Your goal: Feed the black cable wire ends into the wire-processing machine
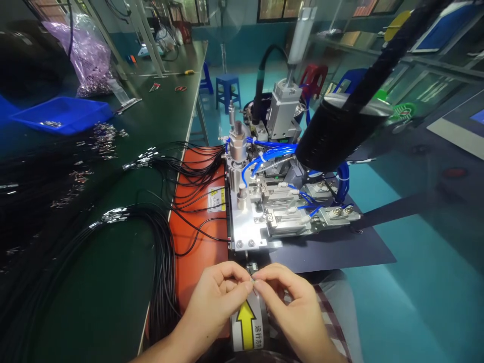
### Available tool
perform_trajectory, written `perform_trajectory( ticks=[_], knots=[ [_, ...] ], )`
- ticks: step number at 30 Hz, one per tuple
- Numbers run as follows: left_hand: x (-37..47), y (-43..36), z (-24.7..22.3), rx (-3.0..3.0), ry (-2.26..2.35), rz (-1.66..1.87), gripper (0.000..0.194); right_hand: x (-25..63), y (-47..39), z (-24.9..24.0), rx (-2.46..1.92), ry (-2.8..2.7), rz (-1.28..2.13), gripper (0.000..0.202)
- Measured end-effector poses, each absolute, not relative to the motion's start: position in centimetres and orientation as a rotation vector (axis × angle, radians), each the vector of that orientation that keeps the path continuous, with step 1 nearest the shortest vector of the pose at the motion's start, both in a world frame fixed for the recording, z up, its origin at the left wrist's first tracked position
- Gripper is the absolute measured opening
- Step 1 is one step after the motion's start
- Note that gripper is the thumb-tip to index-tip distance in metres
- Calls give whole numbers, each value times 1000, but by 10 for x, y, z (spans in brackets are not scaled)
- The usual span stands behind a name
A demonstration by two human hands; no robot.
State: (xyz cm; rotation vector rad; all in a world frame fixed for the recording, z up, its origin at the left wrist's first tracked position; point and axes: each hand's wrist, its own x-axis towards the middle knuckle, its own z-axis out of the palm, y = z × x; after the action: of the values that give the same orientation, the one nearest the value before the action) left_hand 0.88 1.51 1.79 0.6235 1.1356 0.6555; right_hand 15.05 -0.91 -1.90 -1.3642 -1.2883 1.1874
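My left hand (223, 292) and my right hand (289, 297) meet at the front of a metal machine (251, 222), thumbs and forefingers pinched tip to tip. Something tiny sits between the fingertips, with thin coloured strands like wire ends showing; the fingers cover most of it. Just below them lies a white label with a yellow arrow (246, 325). A small metal fitting (252, 266) at the machine's front edge is right behind my fingertips.
Bundles of black cables (162, 252) with metal ends lie on the dark green table (106, 292) and orange surface (200, 237). Farther left are a blue tray (68, 113) and a pink plastic bag (88, 55). A black cylinder (336, 133) overhangs the machine's right.
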Motion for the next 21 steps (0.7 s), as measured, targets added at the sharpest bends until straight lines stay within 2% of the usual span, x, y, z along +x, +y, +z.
perform_trajectory(
  ticks=[7,13,21],
  knots=[
    [9,15,17,627,1134,677,32,153,-13,-17,-1326,-1598,909,14],
    [9,14,18,621,1147,686,32,159,-11,-23,-1395,-1394,1207,14],
    [9,14,17,675,1153,670,31,154,-11,-19,-1403,-1301,1252,6]
  ],
)
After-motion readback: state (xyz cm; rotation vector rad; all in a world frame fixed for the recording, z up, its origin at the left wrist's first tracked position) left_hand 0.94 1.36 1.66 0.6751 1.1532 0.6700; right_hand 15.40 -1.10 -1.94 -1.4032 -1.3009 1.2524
